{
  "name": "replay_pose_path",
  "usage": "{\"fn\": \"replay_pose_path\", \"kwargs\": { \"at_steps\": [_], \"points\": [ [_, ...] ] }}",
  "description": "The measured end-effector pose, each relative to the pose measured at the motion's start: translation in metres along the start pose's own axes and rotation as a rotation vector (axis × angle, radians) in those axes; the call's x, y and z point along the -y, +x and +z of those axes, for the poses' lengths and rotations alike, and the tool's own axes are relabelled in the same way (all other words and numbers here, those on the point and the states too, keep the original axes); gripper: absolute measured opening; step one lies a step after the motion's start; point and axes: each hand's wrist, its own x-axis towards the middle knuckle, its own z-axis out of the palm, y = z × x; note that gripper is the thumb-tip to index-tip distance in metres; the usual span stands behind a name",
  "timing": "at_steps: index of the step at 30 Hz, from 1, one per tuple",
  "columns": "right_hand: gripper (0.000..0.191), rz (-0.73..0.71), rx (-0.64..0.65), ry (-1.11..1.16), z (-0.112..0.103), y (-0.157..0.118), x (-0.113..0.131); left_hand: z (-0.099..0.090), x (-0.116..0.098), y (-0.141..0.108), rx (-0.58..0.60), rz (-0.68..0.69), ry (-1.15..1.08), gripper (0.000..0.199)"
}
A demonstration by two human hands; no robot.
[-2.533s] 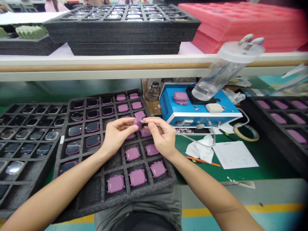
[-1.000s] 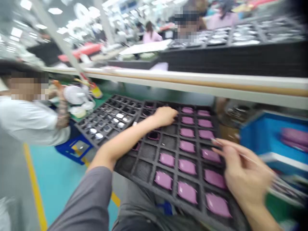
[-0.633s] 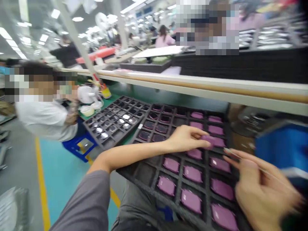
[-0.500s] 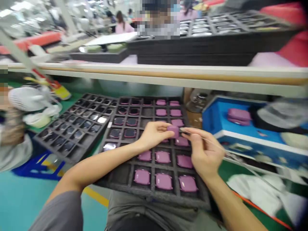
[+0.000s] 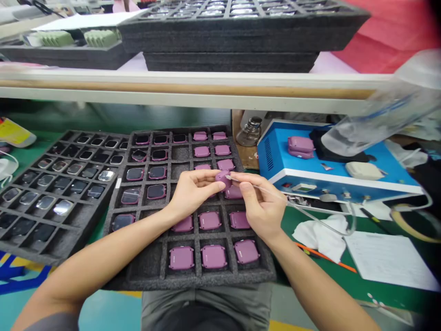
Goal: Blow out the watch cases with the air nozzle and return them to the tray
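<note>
Between the thumb and fingers of my left hand (image 5: 193, 191) is a small purple watch case (image 5: 223, 178), raised above the tray. My right hand (image 5: 263, 204) pinches the tip end of a thin clear dispensing tube (image 5: 265, 189), with its pale tip at the right side of the case. Whether the tip touches the case I cannot make out. Under both hands lies a dark foam tray (image 5: 220, 276) with square compartments. Purple watch cases (image 5: 213, 256) fill its right-hand columns, and purple-rimmed watches with dark screens (image 5: 157, 173) sit on its left.
A second foam tray (image 5: 81, 220) of watch screens lies to the left. On the right stands a blue machine (image 5: 272, 158) with stacked purple cases (image 5: 301, 146) on top. White cloth (image 5: 324, 234) and a paper sheet (image 5: 389, 259) lie nearby. A shelf (image 5: 193, 94) crosses above, bearing stacked trays.
The view has turned to the right, so the trays and hands appear further left and more of the blue machine shows. Both hands keep their hold on the watch case and tube.
</note>
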Motion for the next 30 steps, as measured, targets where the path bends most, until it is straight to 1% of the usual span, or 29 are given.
{"fn": "replay_pose_path", "kwargs": {
  "at_steps": [24,30],
  "points": [
    [0.017,0.0,-0.009,-0.005,0.0006,0.0006,0.0018,0.0003,-0.0018,-0.0005,-0.004,0.01,0.008,0.044],
    [0.016,0.004,-0.013,-0.009,0.0002,0.0004,0.001,0.0001,-0.0011,-0.0007,-0.003,0.046,0.041,0.042]
  ]
}}
